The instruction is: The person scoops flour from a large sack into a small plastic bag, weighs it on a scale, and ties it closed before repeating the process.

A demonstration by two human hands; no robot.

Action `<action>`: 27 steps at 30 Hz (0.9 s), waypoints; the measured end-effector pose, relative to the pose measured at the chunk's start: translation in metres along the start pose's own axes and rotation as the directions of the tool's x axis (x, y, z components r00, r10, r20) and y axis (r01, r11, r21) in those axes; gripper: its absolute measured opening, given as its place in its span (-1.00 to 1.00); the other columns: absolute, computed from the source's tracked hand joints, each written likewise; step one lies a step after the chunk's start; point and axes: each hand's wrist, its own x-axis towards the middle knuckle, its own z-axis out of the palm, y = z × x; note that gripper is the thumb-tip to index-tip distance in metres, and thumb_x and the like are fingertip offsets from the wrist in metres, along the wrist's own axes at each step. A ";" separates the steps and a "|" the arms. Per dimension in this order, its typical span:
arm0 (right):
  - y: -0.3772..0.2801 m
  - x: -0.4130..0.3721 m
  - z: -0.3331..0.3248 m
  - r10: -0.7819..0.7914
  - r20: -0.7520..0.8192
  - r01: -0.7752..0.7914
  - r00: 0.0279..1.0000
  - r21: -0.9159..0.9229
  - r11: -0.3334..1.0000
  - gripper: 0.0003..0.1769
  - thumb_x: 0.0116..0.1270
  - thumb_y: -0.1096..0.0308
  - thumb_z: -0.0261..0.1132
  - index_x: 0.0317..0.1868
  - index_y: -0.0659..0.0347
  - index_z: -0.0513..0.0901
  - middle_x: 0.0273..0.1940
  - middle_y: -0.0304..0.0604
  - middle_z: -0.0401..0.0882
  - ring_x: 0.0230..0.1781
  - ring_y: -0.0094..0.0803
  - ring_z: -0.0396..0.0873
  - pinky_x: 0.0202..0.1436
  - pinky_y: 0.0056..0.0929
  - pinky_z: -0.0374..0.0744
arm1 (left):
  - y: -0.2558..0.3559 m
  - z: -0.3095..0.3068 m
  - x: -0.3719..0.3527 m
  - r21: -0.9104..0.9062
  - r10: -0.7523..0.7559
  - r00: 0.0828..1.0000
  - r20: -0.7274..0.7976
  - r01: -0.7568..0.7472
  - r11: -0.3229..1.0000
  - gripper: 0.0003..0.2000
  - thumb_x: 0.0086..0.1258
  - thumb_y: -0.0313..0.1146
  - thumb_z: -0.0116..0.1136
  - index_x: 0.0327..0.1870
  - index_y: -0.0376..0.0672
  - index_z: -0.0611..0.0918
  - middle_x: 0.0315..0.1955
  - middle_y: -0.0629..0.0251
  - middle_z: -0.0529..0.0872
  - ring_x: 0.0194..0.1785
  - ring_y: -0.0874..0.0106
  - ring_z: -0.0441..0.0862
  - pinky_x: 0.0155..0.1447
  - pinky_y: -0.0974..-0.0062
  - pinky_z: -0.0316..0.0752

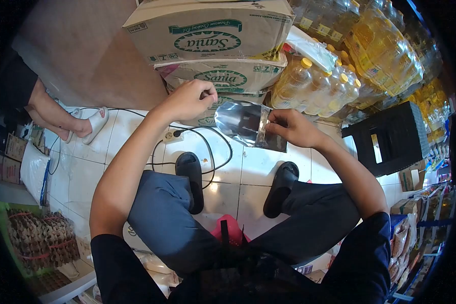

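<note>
My right hand (pixel 294 126) grips one end of a shiny plastic pouch (pixel 238 121) between thumb and fingers. The pouch is partly see-through, with a dark part toward my right hand. My left hand (pixel 190 101) is just up and left of the pouch's other end, its fingers curled in. Whether it pinches anything small cannot be seen. Both hands are above the floor, in front of stacked cardboard cartons (pixel 207 38) marked Sania.
Wrapped packs of yellow oil bottles (pixel 309 83) stand right of the cartons. A black plastic stool (pixel 390 139) lies at the right. Black cable (pixel 213 147) and a power socket (pixel 174 136) are on the tiles (pixel 238 167). Another person's leg and sandal (pixel 95 125) show left; egg trays (pixel 43 235) sit lower left.
</note>
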 end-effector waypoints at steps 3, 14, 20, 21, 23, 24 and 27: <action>-0.005 -0.002 -0.005 0.024 -0.006 -0.024 1.000 -0.042 0.999 -0.73 0.30 0.24 0.23 -0.35 0.34 0.56 -0.57 -0.09 0.51 -0.56 -0.41 0.42 -0.43 -0.36 0.39 | 0.002 0.005 0.004 -0.340 0.103 0.990 0.097 -0.065 0.938 -0.86 0.44 -0.40 0.00 -0.31 -0.28 0.51 -0.45 0.35 0.58 -0.28 0.54 0.56 -0.11 0.57 0.47; -0.008 -0.004 -0.009 -0.042 -0.060 0.035 0.997 -0.112 0.993 -0.73 0.28 0.25 0.25 -0.37 0.36 0.56 -0.56 0.00 0.52 -0.57 -0.27 0.45 -0.42 -0.30 0.41 | 0.033 0.002 -0.004 -0.714 0.130 0.986 0.104 -0.017 0.700 -0.71 0.51 -0.14 -0.08 -0.35 -0.15 0.45 -0.46 0.39 0.53 -0.22 0.49 0.55 -0.04 0.56 0.47; -0.012 -0.004 -0.009 -0.049 -0.031 0.044 0.998 -0.131 0.990 -0.77 0.31 0.28 0.22 -0.32 0.32 0.54 -0.53 -0.12 0.53 -0.53 -0.43 0.44 -0.40 -0.38 0.39 | 0.034 0.004 -0.005 -0.802 0.157 0.981 0.114 -0.002 0.597 -0.71 0.51 -0.12 -0.09 -0.35 -0.14 0.45 -0.44 0.36 0.52 -0.21 0.45 0.55 -0.01 0.52 0.46; -0.013 -0.004 -0.009 -0.051 -0.033 0.046 0.998 -0.134 0.990 -0.77 0.31 0.27 0.22 -0.32 0.32 0.54 -0.52 -0.12 0.53 -0.53 -0.41 0.45 -0.39 -0.38 0.40 | 0.035 0.004 -0.005 -0.825 0.167 0.980 0.112 -0.002 0.565 -0.71 0.51 -0.12 -0.09 -0.35 -0.14 0.45 -0.43 0.36 0.52 -0.21 0.44 0.55 0.00 0.51 0.46; -0.014 -0.004 -0.010 -0.056 -0.033 0.051 0.998 -0.141 0.989 -0.77 0.31 0.27 0.22 -0.32 0.32 0.55 -0.52 -0.10 0.54 -0.52 -0.38 0.47 -0.39 -0.36 0.41 | 0.037 0.003 -0.006 -0.862 0.187 0.976 0.113 0.003 0.507 -0.70 0.50 -0.11 -0.08 -0.35 -0.15 0.45 -0.43 0.35 0.52 -0.20 0.44 0.56 0.00 0.50 0.46; -0.013 -0.003 -0.010 -0.058 -0.031 0.053 0.998 -0.161 0.986 -0.77 0.31 0.27 0.22 -0.32 0.31 0.55 -0.52 -0.10 0.54 -0.52 -0.37 0.47 -0.38 -0.36 0.41 | 0.038 0.002 -0.006 -0.878 0.197 0.974 0.114 0.006 0.478 -0.70 0.50 -0.10 -0.08 -0.34 -0.15 0.45 -0.42 0.35 0.52 -0.19 0.44 0.56 0.01 0.49 0.46; -0.009 -0.002 -0.010 -0.058 -0.022 0.052 0.998 -0.196 0.979 -0.76 0.31 0.26 0.22 -0.32 0.31 0.55 -0.51 -0.08 0.54 -0.52 -0.33 0.48 -0.38 -0.34 0.42 | 0.043 -0.001 -0.008 -0.910 0.194 0.974 0.120 0.030 0.413 -0.76 0.46 -0.16 0.02 -0.32 -0.15 0.47 -0.40 0.35 0.54 -0.18 0.46 0.56 -0.01 0.51 0.46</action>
